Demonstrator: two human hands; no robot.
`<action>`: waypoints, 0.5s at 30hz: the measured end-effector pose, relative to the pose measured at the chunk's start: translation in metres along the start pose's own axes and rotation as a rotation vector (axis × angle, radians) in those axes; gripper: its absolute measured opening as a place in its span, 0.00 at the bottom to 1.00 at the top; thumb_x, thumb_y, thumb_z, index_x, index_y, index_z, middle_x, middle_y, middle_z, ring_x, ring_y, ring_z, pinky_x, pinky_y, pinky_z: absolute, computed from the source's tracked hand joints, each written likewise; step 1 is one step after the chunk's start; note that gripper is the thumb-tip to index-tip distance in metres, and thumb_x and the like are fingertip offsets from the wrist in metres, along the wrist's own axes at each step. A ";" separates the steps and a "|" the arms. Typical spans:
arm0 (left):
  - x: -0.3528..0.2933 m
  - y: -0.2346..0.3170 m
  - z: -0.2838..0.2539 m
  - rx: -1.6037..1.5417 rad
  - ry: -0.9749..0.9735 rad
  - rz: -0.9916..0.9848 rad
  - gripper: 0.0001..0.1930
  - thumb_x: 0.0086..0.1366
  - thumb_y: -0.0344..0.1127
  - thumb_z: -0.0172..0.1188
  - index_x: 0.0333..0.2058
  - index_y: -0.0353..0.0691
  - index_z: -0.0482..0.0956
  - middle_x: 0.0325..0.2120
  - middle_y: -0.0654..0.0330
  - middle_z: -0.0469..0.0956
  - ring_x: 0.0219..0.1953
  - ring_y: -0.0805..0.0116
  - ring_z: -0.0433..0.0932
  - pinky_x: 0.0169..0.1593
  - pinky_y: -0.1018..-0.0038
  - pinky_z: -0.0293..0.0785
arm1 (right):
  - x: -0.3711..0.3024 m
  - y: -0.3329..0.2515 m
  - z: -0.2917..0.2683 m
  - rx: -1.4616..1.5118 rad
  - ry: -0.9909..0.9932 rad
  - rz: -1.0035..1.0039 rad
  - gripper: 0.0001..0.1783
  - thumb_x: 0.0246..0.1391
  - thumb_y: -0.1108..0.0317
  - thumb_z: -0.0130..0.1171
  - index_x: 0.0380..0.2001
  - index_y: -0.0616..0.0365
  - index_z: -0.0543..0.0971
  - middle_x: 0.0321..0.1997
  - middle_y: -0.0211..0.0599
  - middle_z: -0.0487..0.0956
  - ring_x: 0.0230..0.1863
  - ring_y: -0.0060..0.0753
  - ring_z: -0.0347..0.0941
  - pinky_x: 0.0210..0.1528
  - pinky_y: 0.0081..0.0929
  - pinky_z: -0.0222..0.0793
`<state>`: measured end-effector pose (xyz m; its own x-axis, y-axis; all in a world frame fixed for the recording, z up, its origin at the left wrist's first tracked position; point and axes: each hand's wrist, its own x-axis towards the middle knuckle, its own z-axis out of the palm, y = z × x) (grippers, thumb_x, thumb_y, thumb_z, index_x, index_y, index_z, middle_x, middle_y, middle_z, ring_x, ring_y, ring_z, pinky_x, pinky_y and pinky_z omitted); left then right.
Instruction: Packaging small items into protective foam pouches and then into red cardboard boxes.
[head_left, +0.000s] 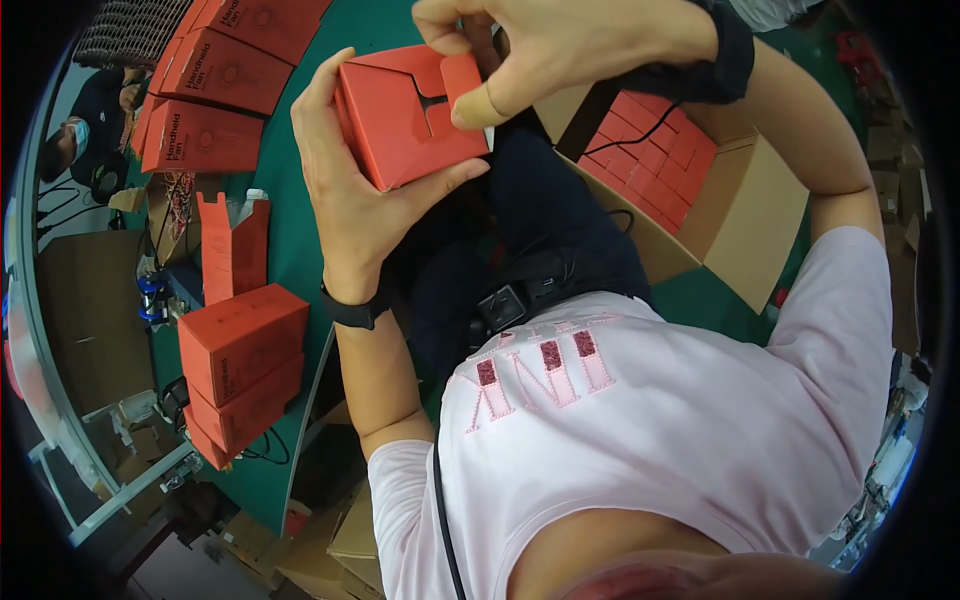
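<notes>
Green table [283, 235]: stacked red boxes [245, 340], open-flapped red carton [235, 250].

Red carton [400, 120], matte, boxy, cradled in left hand [350, 200], held at a tilt, flap end facing up. Panels folded over, not quite closed: narrow dark gap along a rounded tab [460, 80]. Right hand [570, 50] at that end, thumb [484, 106] against the tab's edge.

Person is wearing a pale short-sleeved T-shirt [650, 450] with pink lettering [553, 375] and dark-red patches [551, 355], dark trousers [570, 205], black waist belt [548, 280] carrying a small squarish device [502, 306], black left wristband [350, 310], wide black right wristband [735, 55] trailing a thin cable [640, 135], plus another black cord [443, 520] running along the shirt.
</notes>
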<state>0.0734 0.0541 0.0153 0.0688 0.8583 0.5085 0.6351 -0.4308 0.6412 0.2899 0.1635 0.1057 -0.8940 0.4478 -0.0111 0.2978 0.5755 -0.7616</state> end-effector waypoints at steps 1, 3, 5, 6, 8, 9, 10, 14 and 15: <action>0.000 -0.002 -0.001 0.012 -0.004 -0.003 0.58 0.32 0.48 0.87 0.62 0.37 0.64 0.55 0.53 0.70 0.55 0.52 0.71 0.57 0.61 0.70 | 0.005 -0.011 -0.008 -0.131 -0.071 0.055 0.22 0.44 0.56 0.68 0.22 0.65 0.70 0.25 0.47 0.75 0.34 0.45 0.74 0.34 0.37 0.68; 0.001 -0.005 -0.005 -0.006 0.045 0.072 0.56 0.36 0.46 0.87 0.62 0.36 0.64 0.55 0.53 0.70 0.56 0.56 0.72 0.57 0.63 0.72 | 0.012 -0.003 0.003 -0.192 0.079 -0.188 0.19 0.45 0.59 0.66 0.24 0.66 0.73 0.27 0.46 0.76 0.35 0.44 0.73 0.36 0.36 0.68; 0.004 -0.002 -0.017 -0.065 0.054 0.026 0.54 0.38 0.43 0.86 0.61 0.35 0.64 0.55 0.53 0.70 0.56 0.58 0.73 0.56 0.64 0.73 | 0.019 -0.005 0.007 -0.255 0.237 -0.430 0.17 0.47 0.61 0.64 0.25 0.68 0.76 0.28 0.46 0.77 0.37 0.42 0.73 0.39 0.35 0.68; 0.003 -0.002 -0.025 -0.131 0.068 -0.025 0.52 0.40 0.41 0.85 0.61 0.34 0.64 0.55 0.54 0.70 0.56 0.60 0.74 0.56 0.65 0.74 | 0.026 -0.010 0.006 -0.468 0.207 -0.523 0.15 0.49 0.63 0.62 0.28 0.68 0.78 0.29 0.45 0.77 0.37 0.41 0.72 0.41 0.34 0.68; 0.001 -0.011 -0.036 -0.027 0.062 -0.005 0.49 0.42 0.37 0.84 0.61 0.34 0.64 0.55 0.55 0.70 0.56 0.62 0.74 0.56 0.65 0.75 | 0.029 -0.027 0.000 -0.884 0.056 -0.627 0.12 0.55 0.67 0.60 0.31 0.68 0.83 0.31 0.39 0.79 0.35 0.36 0.69 0.45 0.29 0.66; 0.000 -0.014 -0.041 -0.036 0.081 -0.019 0.50 0.41 0.38 0.84 0.61 0.34 0.63 0.55 0.55 0.70 0.56 0.62 0.74 0.56 0.65 0.75 | 0.030 -0.035 0.000 -0.878 0.071 -0.642 0.12 0.55 0.67 0.60 0.31 0.68 0.83 0.31 0.39 0.79 0.35 0.36 0.69 0.45 0.29 0.66; 0.000 -0.017 -0.044 -0.047 0.096 -0.031 0.50 0.41 0.38 0.84 0.61 0.34 0.63 0.55 0.55 0.70 0.56 0.62 0.74 0.57 0.64 0.75 | 0.030 -0.040 0.000 -1.040 0.021 -0.605 0.12 0.57 0.66 0.59 0.30 0.67 0.83 0.31 0.37 0.80 0.36 0.34 0.69 0.45 0.29 0.65; -0.014 -0.018 -0.059 0.039 0.125 -0.072 0.59 0.40 0.37 0.85 0.69 0.43 0.55 0.60 0.55 0.64 0.60 0.61 0.69 0.56 0.63 0.74 | 0.056 -0.042 0.013 -1.193 0.071 -0.691 0.14 0.59 0.63 0.58 0.27 0.64 0.83 0.30 0.33 0.82 0.35 0.30 0.70 0.44 0.28 0.65; -0.022 -0.017 -0.066 0.037 0.141 -0.093 0.60 0.40 0.36 0.85 0.69 0.44 0.55 0.60 0.56 0.64 0.60 0.60 0.69 0.55 0.63 0.75 | 0.068 -0.041 0.017 -1.157 0.125 -0.825 0.14 0.59 0.65 0.56 0.25 0.64 0.82 0.29 0.36 0.82 0.33 0.33 0.71 0.42 0.29 0.66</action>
<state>0.0103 0.0247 0.0309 -0.0986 0.8452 0.5253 0.6616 -0.3386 0.6691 0.2111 0.1595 0.1251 -0.9261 -0.2629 0.2706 -0.1288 0.8945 0.4281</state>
